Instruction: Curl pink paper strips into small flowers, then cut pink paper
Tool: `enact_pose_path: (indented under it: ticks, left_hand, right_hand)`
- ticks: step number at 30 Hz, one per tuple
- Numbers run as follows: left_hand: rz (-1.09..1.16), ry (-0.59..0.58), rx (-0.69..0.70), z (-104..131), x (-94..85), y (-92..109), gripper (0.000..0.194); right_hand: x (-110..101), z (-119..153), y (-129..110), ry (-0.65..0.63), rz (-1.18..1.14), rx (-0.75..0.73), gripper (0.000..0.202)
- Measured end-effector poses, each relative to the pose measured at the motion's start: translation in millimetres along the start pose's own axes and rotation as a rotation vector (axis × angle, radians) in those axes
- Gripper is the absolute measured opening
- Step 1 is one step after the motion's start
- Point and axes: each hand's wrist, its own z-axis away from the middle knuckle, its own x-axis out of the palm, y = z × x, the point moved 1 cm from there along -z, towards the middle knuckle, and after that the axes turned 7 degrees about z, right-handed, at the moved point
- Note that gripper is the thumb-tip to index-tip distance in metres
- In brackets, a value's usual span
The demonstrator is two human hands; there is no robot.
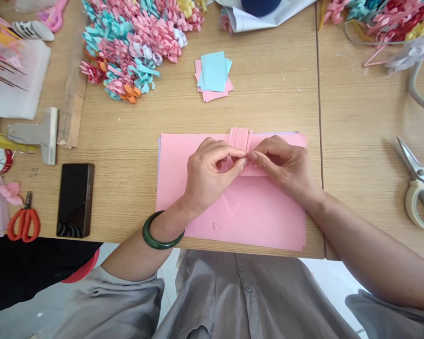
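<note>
My left hand (212, 172) and my right hand (286, 167) meet fingertip to fingertip over large pink paper sheets (194, 221). Both pinch a small piece of pink paper cut into a fringe (240, 137), whose strips point away from me. Thumbs and forefingers hide the part they grip. Below the right fingers shows the edge of a pink piece lying on the sheets. A few thin slivers lie on the top sheet.
Small blue and pink paper pieces (214, 73) are stacked ahead. Behind them is a heap of curled paper strips (134, 42). Scissors (422, 183) lie at right; a phone (75, 200), red-handled pliers (24, 221) and a metal clip (49, 135) at left.
</note>
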Motion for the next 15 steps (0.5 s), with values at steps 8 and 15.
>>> enact_pose_path:
  ticks: [8, 15]
  left_hand:
    - [0.014, -0.036, -0.056, 0.0, -0.3, -1.6, 0.006]
    - [0.035, -0.055, -0.072, -0.2, -1.1, -3.0, 0.011]
  right_hand:
    - [-1.1, 1.0, 0.0, 0.009, -0.012, 0.034, 0.029]
    - [-0.4, 0.6, 1.4, 0.013, -0.019, 0.055, 0.018]
